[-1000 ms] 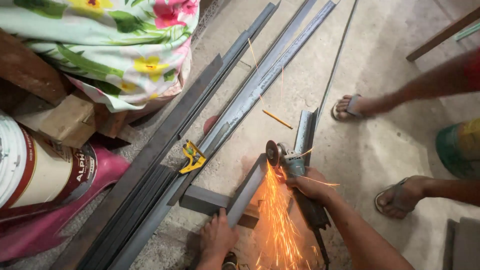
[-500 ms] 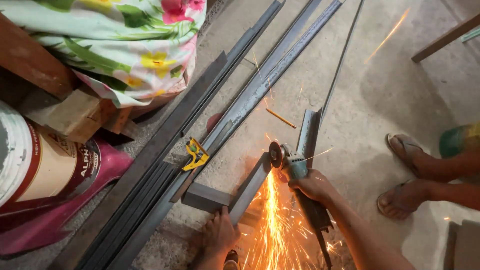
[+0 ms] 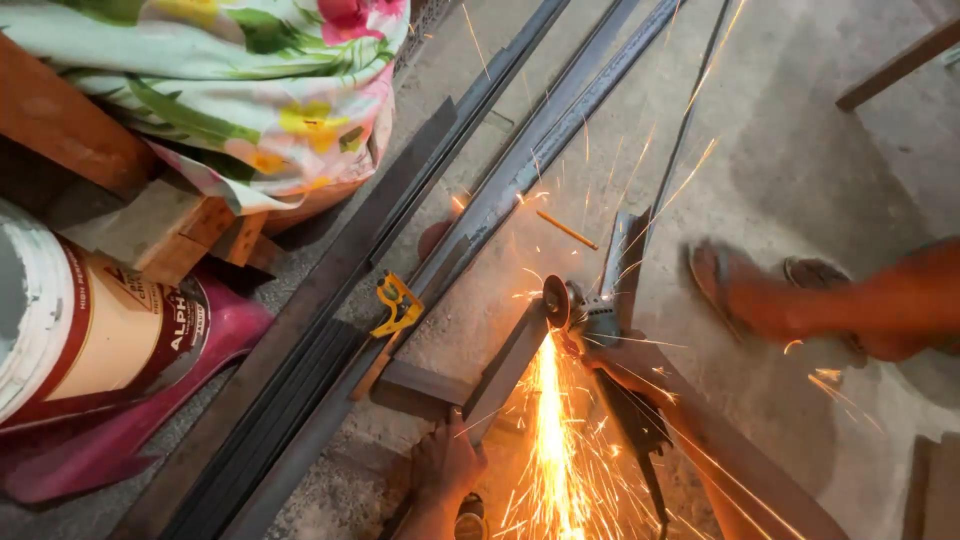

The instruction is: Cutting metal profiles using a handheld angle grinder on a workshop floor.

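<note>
Angle grinder (image 3: pixel 590 320) low centre on the concrete floor (image 3: pixel 800 150), disc on edge against the upper end of a short steel angle piece (image 3: pixel 505 370). Thick orange spark stream (image 3: pixel 545 440) shoots down toward the bottom edge; loose sparks fly up-right too. Right hand (image 3: pixel 625 360) clenched round the grinder body, forearm running off the bottom right. Black grinder cord (image 3: pixel 640 440) trails down beside the sparks. Left hand (image 3: pixel 445 465) pressed down on the lower end of the angle piece, fingers curled on it; grip underneath not visible. A second short flat steel piece (image 3: pixel 420 385) lies across it, just left, touching.

Yellow clamp-like tool (image 3: pixel 395 305) sits just left of the cut, against the long steel bars (image 3: pixel 480 210), which run diagonally from bottom left to top centre, several side by side. Thin steel rod (image 3: pixel 680 140) runs up to the right of them. Small upright grey steel offcut (image 3: pixel 622 260) just behind the grinder. Short orange stick (image 3: pixel 567 230) lies on the floor above the disc.

Right side: another person's feet in sandals (image 3: pixel 760 290), blurred, near the grinder but apart. Left: white-and-red paint bucket (image 3: pixel 90 330) on its side over a pink plastic thing (image 3: pixel 150 420). Wooden blocks (image 3: pixel 165 230) above it, floral cloth (image 3: pixel 240 90) draped top left.
</note>
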